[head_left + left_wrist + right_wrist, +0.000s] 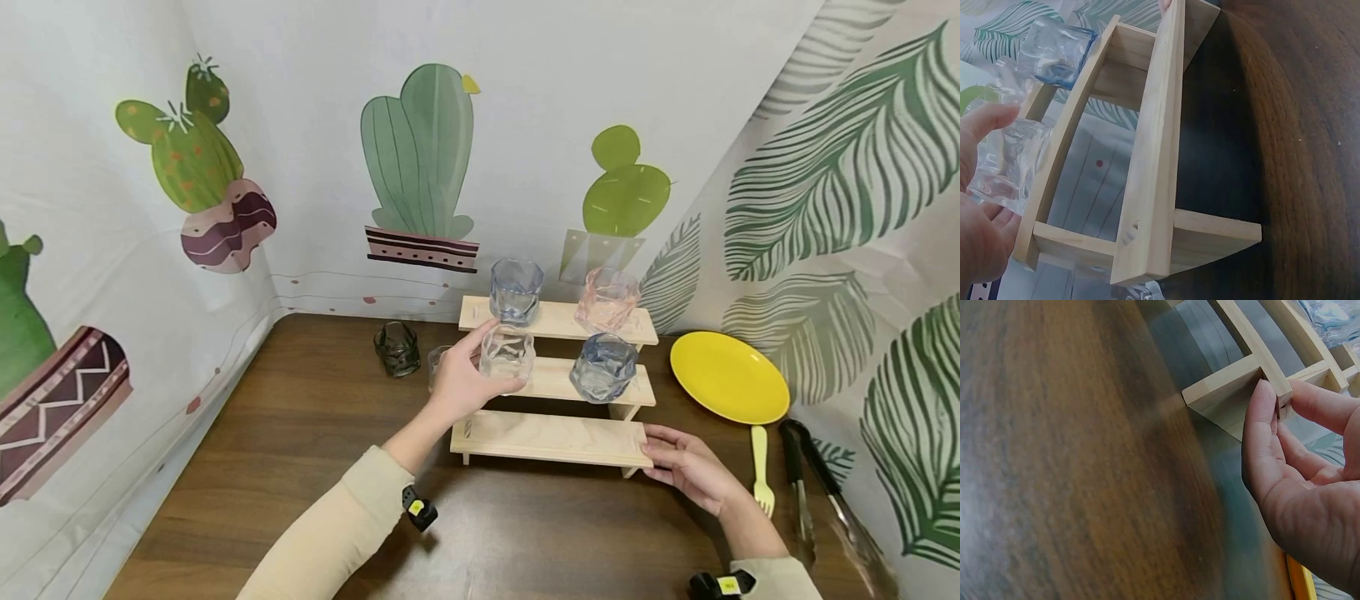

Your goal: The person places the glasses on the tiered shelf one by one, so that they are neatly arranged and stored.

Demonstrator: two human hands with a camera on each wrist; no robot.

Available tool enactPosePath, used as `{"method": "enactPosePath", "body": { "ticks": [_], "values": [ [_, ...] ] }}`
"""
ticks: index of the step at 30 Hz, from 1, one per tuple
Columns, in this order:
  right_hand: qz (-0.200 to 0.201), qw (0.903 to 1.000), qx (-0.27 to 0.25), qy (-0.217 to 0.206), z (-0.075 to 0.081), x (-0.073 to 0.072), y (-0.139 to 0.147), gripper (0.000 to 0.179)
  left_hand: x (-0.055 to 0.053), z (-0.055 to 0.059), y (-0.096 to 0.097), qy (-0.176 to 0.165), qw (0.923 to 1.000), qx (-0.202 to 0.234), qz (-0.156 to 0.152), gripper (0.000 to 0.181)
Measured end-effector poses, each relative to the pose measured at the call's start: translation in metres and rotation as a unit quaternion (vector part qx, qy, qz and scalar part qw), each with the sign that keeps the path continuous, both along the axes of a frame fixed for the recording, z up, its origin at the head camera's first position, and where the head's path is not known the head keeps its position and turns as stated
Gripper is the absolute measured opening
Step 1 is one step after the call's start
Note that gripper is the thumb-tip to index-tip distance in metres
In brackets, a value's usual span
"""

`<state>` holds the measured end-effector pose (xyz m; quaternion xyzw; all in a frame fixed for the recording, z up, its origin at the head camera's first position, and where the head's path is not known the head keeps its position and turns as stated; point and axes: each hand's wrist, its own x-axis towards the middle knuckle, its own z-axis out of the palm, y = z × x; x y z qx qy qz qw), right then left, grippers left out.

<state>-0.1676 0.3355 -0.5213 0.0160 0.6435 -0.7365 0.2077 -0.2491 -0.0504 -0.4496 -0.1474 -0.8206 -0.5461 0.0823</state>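
A three-tier wooden rack [551, 436] stands on the brown table. My left hand [467, 372] grips a clear glass [507, 357] at the left end of the middle tier; the left wrist view shows thumb and fingers round this clear glass [1010, 162]. To its right on that tier sits a blue glass [603, 368]. The top tier bears a bluish glass [516, 292] on the left and a pink glass [608, 298] on the right. My right hand [693, 467] pinches the right end of the bottom tier between thumb and fingers, as the right wrist view confirms.
A dark glass [397, 348] stands left of the rack, and another clear glass [437, 367] is partly hidden behind my left hand. At the right lie a yellow plate [730, 377], a pale yellow fork [761, 471] and black-handled tongs [817, 467]. Printed cloth hangs behind.
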Motion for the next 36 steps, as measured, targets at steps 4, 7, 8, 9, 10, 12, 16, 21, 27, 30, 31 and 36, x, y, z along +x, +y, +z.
{"method": "enactPosePath", "body": {
  "ticks": [4,7,8,9,10,12,16,21,27,30,31,36],
  "values": [
    [0.000,1.0000,0.000,0.002,0.001,0.000,0.000,0.035,-0.001,-0.003,0.002,0.004,0.9999,0.011,-0.004,0.100],
    [-0.003,1.0000,0.004,0.001,0.002,0.000,0.000,0.037,0.000,-0.003,0.002,0.007,0.9998,0.020,-0.005,0.102],
    [-0.003,1.0000,0.005,0.001,0.002,0.000,0.000,0.038,0.000,-0.003,0.002,0.008,0.9997,0.023,-0.006,0.102],
    [-0.003,1.0000,0.006,0.000,0.002,0.000,0.000,0.038,0.001,-0.003,0.003,0.008,0.9997,0.023,-0.005,0.102],
    [-0.003,1.0000,0.006,0.000,0.002,-0.001,0.000,0.039,0.002,-0.003,0.003,0.009,0.9997,0.022,-0.003,0.103],
    [-0.003,1.0000,0.007,-0.001,0.002,-0.001,0.000,0.042,0.003,-0.003,0.003,0.011,0.9997,0.019,-0.002,0.103],
    [-0.003,1.0000,0.008,-0.002,0.002,-0.001,0.000,0.045,0.003,-0.004,0.003,0.018,0.9997,0.013,-0.004,0.105],
    [-0.002,0.9999,0.010,-0.002,0.002,-0.001,0.000,0.049,0.005,-0.005,0.001,0.018,0.9994,0.025,-0.016,0.105],
    [-0.001,0.9999,0.012,-0.004,0.001,-0.001,0.000,0.053,0.008,-0.008,-0.012,0.049,0.9976,0.046,-0.015,0.093],
    [-0.002,0.9999,0.011,-0.003,0.000,-0.002,0.000,0.051,0.008,-0.010,-0.023,0.087,0.9939,0.066,-0.014,0.075],
    [-0.002,0.9999,0.011,-0.002,0.000,-0.002,0.000,0.050,0.008,-0.011,-0.027,0.102,0.9921,0.072,-0.011,0.069],
    [-0.002,0.9999,0.011,-0.002,0.000,-0.001,0.000,0.051,0.004,-0.019,-0.051,0.156,0.9836,0.084,0.032,0.045]
  ]
}}
